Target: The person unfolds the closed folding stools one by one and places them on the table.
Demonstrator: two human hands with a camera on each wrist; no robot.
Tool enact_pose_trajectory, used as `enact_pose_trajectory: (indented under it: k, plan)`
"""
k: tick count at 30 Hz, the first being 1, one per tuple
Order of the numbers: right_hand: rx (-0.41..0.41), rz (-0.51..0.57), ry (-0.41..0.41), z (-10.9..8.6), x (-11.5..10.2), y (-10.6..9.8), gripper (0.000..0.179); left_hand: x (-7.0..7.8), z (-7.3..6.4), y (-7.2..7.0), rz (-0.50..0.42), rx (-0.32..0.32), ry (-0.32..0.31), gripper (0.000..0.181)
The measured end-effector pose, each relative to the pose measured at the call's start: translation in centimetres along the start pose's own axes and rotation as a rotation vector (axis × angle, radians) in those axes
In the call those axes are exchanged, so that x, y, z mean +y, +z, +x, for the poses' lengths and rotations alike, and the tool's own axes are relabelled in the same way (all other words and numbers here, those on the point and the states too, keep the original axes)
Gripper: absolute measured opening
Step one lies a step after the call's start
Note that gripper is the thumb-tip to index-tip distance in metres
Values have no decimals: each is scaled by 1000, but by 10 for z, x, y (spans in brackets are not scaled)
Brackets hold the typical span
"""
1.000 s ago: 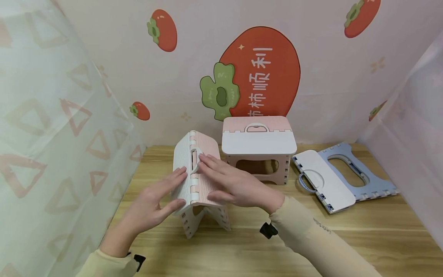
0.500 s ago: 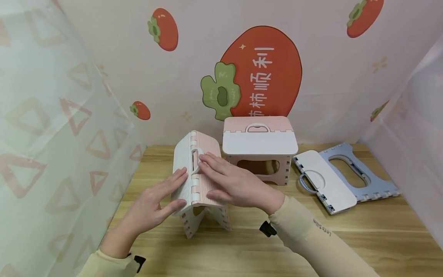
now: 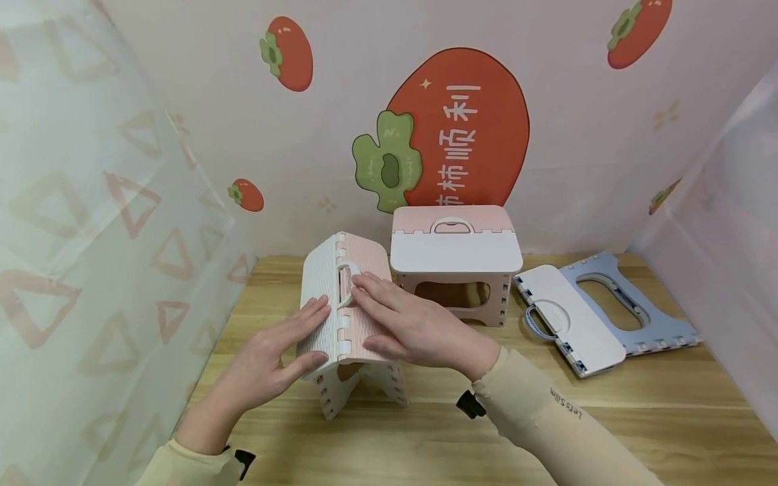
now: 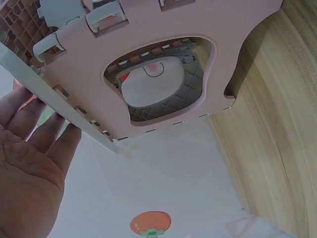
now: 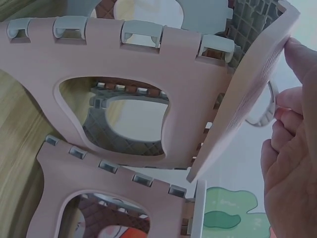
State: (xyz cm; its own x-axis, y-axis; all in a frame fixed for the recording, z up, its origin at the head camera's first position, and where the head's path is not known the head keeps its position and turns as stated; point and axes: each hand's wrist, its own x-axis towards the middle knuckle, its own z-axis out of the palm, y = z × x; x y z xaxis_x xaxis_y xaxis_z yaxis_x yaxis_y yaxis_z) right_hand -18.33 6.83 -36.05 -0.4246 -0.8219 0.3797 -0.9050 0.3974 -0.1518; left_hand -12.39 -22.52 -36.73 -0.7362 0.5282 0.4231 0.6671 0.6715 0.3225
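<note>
A pink and white folding step stool (image 3: 371, 255) stands on its splayed legs at the left, its two top panels meeting in a raised ridge. My left hand (image 3: 261, 361) rests straight fingers on the white panel. On the pink panel lies my right hand (image 3: 419, 331), its fingers extended and fingertips beside the white carry handle (image 3: 352, 267). From underneath, the left wrist view shows the pink leg frame (image 4: 225, 59) with its oval cutout, and the left palm (image 4: 29, 173) against the panel edge. In the right wrist view the right fingers touch the tilted pink panel (image 5: 237, 99).
A second pink and white stool (image 3: 456, 251) stands fully unfolded just behind on the right. Further right, a blue and white stool (image 3: 659, 332) lies partly folded on the wooden table (image 3: 425, 439). Printed fabric walls (image 3: 571, 135) enclose the back and both sides.
The stool's top panels have spread very slightly, the white edge shifting a little left. Both hands keep nearly the same places on the panels.
</note>
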Motion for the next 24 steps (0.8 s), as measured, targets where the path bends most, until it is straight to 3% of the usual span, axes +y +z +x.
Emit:
enact_pose_trajectory:
  k: [15,24]
  plan:
    - [-11,5,22,-1,-1,2,72,1,-1,0,32,31,14,66]
    - [-6,10,33,-3,0,3,72,1,-2,-1,100,0,-20,67]
